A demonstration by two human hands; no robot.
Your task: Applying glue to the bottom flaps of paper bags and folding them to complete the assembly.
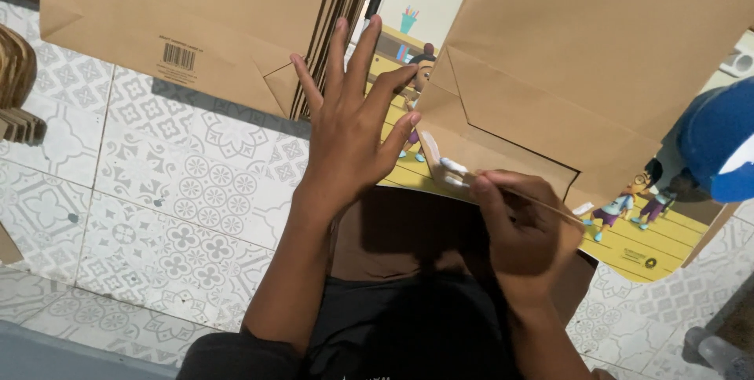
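Note:
My left hand (353,124) is spread open, fingers apart, hovering over the gap between two brown paper bags. My right hand (522,227) grips a thin wooden stick (550,207) whose tip carries white glue (454,169). That tip touches the folded bottom flap of the brown paper bag (597,73) lying at the right. The bag rests on a yellow cartoon-printed board (636,242). A stack of flat brown paper bags (196,26) lies at the upper left, just beyond my left fingertips.
The floor is patterned grey-and-white tile (173,199). A blue plush-like object (719,144) sits at the right edge. A wooden item (16,89) shows at the far left, and a clear plastic bottle (719,352) at the bottom right.

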